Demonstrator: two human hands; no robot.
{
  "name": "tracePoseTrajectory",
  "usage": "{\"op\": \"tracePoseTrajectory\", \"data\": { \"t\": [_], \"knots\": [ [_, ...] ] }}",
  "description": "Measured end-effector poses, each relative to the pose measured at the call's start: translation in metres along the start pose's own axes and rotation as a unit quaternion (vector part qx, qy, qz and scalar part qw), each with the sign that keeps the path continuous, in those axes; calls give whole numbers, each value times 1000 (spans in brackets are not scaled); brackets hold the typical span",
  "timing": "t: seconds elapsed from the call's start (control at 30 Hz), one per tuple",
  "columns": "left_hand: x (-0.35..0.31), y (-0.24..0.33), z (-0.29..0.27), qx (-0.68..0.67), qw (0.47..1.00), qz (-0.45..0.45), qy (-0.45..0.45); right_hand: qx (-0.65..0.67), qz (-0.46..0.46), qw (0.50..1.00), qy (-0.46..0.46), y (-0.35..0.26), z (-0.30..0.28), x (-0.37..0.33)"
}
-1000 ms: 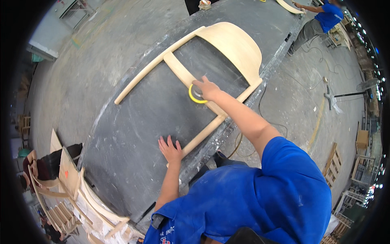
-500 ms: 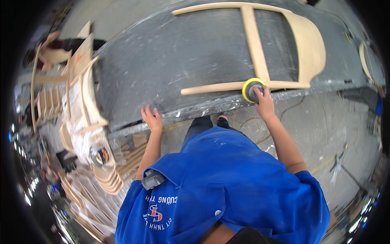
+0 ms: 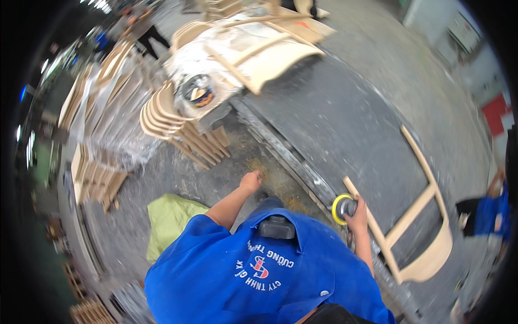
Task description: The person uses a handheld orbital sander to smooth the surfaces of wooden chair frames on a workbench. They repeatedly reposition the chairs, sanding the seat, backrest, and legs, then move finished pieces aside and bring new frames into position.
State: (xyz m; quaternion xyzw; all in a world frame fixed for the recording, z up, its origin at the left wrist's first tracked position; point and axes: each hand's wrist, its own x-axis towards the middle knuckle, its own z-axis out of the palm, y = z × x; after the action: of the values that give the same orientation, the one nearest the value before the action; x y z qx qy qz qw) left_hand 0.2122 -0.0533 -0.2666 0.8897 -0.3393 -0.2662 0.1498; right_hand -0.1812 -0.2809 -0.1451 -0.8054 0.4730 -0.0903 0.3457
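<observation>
My right hand [image 3: 357, 217] is closed around a round hand sander [image 3: 345, 208] with a yellow pad edge and dark body. The sander is at the near edge of the long dark table [image 3: 345, 108], beside the near leg of a pale wooden chair frame [image 3: 411, 215]. Whether its pad touches the wood I cannot tell. That frame lies flat, with two legs, a crossbar and a wide curved panel at its right end. My left hand [image 3: 251, 181] hangs over the floor, away from the table, fingers curled with nothing visible in them.
Another chair frame [image 3: 286, 60] lies at the table's far end, near a round container [image 3: 197, 90]. Stacked curved wooden parts [image 3: 162, 114] and plastic-wrapped stacks [image 3: 116, 113] stand left. A yellow-green sheet [image 3: 171, 222] lies on the floor. A person [image 3: 488, 210] is at the right.
The view has swung left. My left hand has left the table edge and its spread fingers have curled. The sander has moved from the crossbar joint toward the near leg's end.
</observation>
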Motion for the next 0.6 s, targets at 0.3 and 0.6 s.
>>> {"op": "tracePoseTrajectory", "data": {
  "t": [0.3, 0.6],
  "knots": [
    [-32, -161, -44, -46, 998, -39, -13, -98, -2, 988, -117, -83, 63, 25],
    [-55, -350, -78, 101, 961, -232, -114, -94, 12, 995, -43, -147, 117, 76]
  ]
}}
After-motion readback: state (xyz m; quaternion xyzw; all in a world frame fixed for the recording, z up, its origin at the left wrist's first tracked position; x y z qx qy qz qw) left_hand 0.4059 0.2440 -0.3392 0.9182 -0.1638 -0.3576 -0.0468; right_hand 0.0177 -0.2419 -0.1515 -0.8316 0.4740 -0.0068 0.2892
